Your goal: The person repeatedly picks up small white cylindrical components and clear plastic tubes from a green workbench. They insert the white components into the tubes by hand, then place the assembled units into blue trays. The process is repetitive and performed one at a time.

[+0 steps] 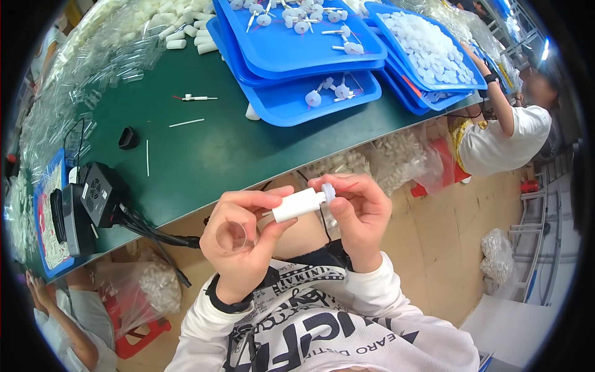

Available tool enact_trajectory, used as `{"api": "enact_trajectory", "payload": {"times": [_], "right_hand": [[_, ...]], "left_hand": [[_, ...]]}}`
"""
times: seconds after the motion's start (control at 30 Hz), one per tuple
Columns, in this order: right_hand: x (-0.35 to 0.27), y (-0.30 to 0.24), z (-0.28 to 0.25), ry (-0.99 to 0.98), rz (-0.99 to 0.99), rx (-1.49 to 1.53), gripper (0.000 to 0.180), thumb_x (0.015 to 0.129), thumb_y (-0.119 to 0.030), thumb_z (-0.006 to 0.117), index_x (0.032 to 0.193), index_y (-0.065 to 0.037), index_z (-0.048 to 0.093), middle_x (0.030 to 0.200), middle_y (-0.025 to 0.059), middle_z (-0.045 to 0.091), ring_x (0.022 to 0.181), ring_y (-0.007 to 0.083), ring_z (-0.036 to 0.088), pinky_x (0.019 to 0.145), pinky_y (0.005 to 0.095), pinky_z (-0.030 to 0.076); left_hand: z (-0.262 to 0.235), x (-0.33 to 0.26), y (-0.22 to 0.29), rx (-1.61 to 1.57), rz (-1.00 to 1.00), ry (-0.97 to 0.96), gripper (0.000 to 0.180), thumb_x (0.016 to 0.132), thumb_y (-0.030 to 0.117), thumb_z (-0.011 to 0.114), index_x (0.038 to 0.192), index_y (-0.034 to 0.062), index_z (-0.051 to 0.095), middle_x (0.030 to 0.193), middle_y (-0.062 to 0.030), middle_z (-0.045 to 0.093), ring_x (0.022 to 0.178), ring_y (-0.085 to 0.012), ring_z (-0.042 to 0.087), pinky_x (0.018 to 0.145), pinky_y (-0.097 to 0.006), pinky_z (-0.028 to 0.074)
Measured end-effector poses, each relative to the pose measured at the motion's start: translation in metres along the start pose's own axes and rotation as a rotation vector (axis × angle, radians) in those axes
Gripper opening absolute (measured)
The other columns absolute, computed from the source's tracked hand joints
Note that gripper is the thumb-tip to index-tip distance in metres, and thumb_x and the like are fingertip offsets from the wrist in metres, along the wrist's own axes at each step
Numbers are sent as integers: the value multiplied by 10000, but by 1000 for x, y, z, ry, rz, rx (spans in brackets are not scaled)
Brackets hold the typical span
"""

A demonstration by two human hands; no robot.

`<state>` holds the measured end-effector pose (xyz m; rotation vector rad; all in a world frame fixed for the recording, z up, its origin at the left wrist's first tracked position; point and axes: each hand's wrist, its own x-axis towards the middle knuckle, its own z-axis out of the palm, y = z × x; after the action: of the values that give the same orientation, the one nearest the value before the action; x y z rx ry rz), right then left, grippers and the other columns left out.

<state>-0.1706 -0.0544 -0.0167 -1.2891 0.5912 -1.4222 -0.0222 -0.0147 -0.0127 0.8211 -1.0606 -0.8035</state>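
Clearly, the matte white, smooth-sided cylinder (294,206) is pinched by its left part in the grip of the left hand (253,255), long axis tilting slightly up rightward. Just beside its right end, the right hand (361,214) pinches a frosted, round plastic disc (330,192). Left of the cylinder, the left hand also carries a clear, thin-walled plastic tube (231,237). Beyond the cylinder, a green worktop (204,161) bears glossy blue plastic trays (273,103).
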Motion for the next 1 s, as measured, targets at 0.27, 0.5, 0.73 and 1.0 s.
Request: {"api": "enact_trajectory", "payload": {"times": [0.27, 0.5, 0.73, 1.0], "right_hand": [[-4, 1, -3, -35, -12, 52, 213, 768, 51, 639, 969, 58, 570, 994, 176, 604, 947, 256, 605, 790, 333, 504], [0, -2, -6, -132, -145, -204, 243, 756, 33, 660, 981, 57, 573, 965, 175, 615, 901, 245, 626, 765, 320, 514], [-4, -3, -5, -37, -23, -91, 232, 760, 24, 659, 973, 62, 572, 948, 158, 615, 892, 237, 629, 766, 302, 513], [-6, 1, -3, 3, 81, 33, 193, 756, 15, 674, 922, 42, 579, 937, 141, 612, 871, 195, 616, 759, 288, 511]], "left_hand": [[-8, 2, -1, 197, 127, -138, 358, 686, -157, 649, 668, 48, 357, 1018, -191, 566, 934, -296, 619, 729, -305, 538], [-11, 6, 11, -200, -415, 9, 337, 706, -155, 620, 700, 46, 348, 1002, -226, 566, 926, -234, 608, 770, -325, 535], [-8, 1, 17, -244, -308, -39, 346, 689, -161, 617, 679, 54, 347, 995, -216, 572, 933, -245, 603, 786, -348, 536], [-4, -5, 12, 19, -177, 25, 364, 668, -123, 688, 662, 44, 365, 920, -207, 602, 889, -248, 625, 757, -345, 537]]}}
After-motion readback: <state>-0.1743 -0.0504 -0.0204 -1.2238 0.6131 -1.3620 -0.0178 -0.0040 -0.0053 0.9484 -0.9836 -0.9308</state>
